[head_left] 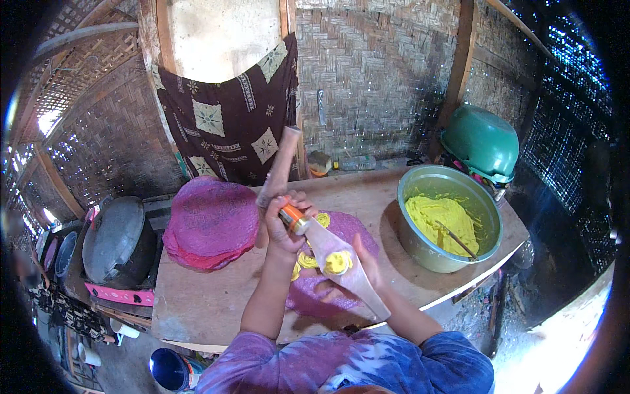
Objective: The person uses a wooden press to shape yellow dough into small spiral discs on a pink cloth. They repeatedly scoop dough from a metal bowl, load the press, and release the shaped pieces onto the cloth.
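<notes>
I see left hand [283,226], fingers wrapped round orange-handled flat metal spatula [341,266] carrying lump of yellow filling [337,262]. Right hand [365,262] under blade, fingers spread on round purple wrapper [328,289] lying on wooden bench [216,299]. I judge filling step underway; next move calls for scraping lump onto wrapper. Metal bowl of yellow paste [448,220] just right.

Rustic kitchen: woven bamboo walls [387,72], cooking pot [118,243], batter bowl [449,217].

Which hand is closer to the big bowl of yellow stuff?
The right hand. It rests on the purple flat round, just left of the metal bowl. The left hand holds a spatula farther left.
</notes>
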A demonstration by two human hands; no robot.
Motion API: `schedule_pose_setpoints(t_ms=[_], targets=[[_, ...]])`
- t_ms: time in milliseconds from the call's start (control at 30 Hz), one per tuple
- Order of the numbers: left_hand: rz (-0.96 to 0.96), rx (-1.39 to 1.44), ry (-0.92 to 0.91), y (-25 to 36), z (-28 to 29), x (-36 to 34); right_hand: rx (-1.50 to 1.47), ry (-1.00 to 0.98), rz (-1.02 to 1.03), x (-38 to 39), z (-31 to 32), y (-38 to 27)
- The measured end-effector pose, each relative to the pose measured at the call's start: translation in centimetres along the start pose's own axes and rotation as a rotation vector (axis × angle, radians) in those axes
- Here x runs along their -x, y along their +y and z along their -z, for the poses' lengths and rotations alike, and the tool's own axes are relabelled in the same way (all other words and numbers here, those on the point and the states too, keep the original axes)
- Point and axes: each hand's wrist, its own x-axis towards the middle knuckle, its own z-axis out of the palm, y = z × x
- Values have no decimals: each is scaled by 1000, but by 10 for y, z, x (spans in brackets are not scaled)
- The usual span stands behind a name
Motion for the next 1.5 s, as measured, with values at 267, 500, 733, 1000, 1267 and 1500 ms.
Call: schedule_pose_setpoints(t_ms=[267,500,733,1000,1267,1500], targets=[[-9,-1757,279,38,16,67,241,221,237,40,8,-49],[628,-1935,-284,27,-41,94,1679,204,632,32,-38,-67],[632,-1876,-310,2,-53,103,1869,-63,424,26,-58,-67],[801,-1439,12,-21,-26,112,1606,-91,274,12,-54,-62],[401,-1173,-86,23,-90,90,18,-595,-529,56,107,-5],[-83,-539,-436,17,-108,-3,-190,-636,-430,40,95,8]])
